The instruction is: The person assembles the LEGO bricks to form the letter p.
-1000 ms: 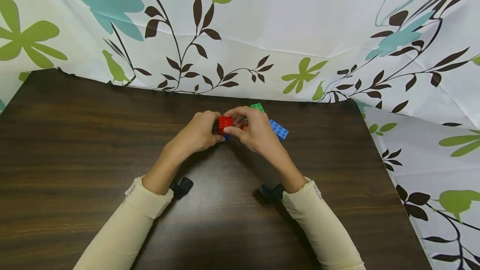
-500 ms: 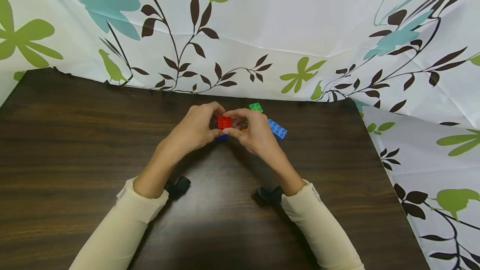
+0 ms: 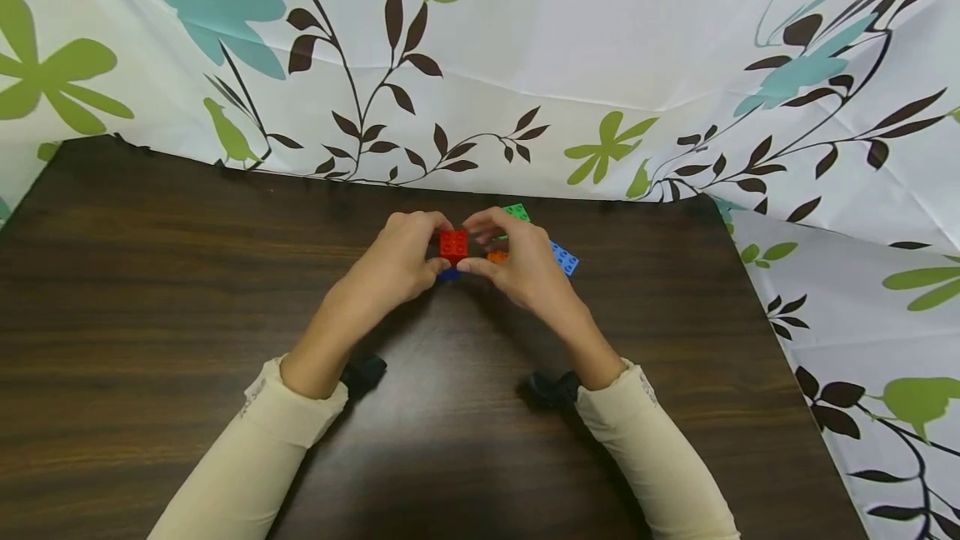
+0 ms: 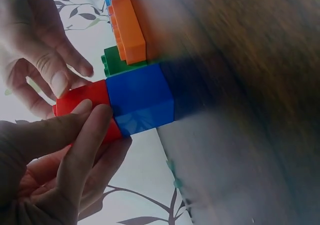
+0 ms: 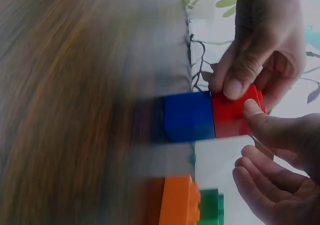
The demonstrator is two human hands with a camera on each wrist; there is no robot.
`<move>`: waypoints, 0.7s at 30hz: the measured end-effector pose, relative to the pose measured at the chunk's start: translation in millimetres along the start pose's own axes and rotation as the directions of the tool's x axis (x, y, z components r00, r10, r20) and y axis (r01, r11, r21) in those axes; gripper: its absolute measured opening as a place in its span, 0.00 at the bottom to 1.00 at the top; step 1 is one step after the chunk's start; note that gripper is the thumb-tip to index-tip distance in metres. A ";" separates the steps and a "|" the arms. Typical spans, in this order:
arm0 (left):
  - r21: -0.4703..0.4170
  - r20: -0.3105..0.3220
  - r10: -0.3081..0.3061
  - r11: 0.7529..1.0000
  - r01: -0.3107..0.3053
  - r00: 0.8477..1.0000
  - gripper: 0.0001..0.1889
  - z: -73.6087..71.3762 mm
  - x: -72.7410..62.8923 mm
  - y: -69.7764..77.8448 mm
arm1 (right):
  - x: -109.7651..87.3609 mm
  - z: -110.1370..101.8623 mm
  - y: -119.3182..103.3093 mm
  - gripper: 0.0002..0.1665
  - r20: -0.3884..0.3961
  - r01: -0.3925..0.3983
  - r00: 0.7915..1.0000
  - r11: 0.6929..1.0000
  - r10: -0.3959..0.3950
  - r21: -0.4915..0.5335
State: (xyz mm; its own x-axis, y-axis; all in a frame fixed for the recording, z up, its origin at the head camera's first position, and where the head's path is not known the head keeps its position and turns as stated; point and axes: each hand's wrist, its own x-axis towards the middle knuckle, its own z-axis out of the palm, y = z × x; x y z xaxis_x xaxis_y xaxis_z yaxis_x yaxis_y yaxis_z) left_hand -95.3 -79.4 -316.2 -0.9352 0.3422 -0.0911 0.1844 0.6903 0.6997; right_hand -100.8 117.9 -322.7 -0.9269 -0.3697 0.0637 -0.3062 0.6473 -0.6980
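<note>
A red toy brick (image 3: 453, 245) sits on top of a dark blue brick (image 4: 142, 97), which stands on the table; their faces line up in both wrist views. My left hand (image 3: 401, 261) pinches the red brick from the left between thumb and fingers. On the other side, my right hand (image 3: 528, 265) has its fingers spread off the brick. Its thumb (image 5: 267, 125) lies right at the red brick's edge. From the head, the blue brick is mostly hidden below the red one.
Right of the stack, partly behind my right hand, lie an orange brick (image 3: 497, 257), a green brick (image 3: 517, 212) and a lighter blue brick (image 3: 564, 258). A patterned white cloth (image 3: 480, 140) hangs along the back edge of the dark wooden table (image 3: 187, 315).
My right hand's fingers have parted from the red brick and moved slightly right. The left hand has shifted its grip onto the red brick, which stays over the blue one.
</note>
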 end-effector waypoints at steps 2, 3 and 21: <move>0.004 -0.004 -0.005 1.000 0.005 1.000 0.20 -0.1 -0.2 1.0 | -2.5 -4.4 2.4 0.27 -0.012 -0.011 1.000 1.000 0.011 -0.013; 0.005 -0.005 -0.010 1.000 0.010 1.000 0.20 -0.3 -0.4 1.3 | -3.8 -6.4 3.9 0.27 -0.020 -0.020 1.000 0.999 0.019 -0.028; -0.004 -0.015 -0.036 0.999 0.036 0.999 0.21 1.3 0.1 1.6 | -21.1 -24.5 31.1 0.25 -0.008 -0.042 0.999 0.919 0.043 -0.391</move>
State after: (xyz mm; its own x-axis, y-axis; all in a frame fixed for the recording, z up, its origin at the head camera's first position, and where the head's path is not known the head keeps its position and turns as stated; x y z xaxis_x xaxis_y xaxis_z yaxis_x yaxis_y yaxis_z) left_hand -94.7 -77.4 -316.0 -0.9456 0.3078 -0.1057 0.1495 0.6994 0.6990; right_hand -96.2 162.2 -328.3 -0.9409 -0.3363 0.0399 -0.3269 0.8714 -0.3658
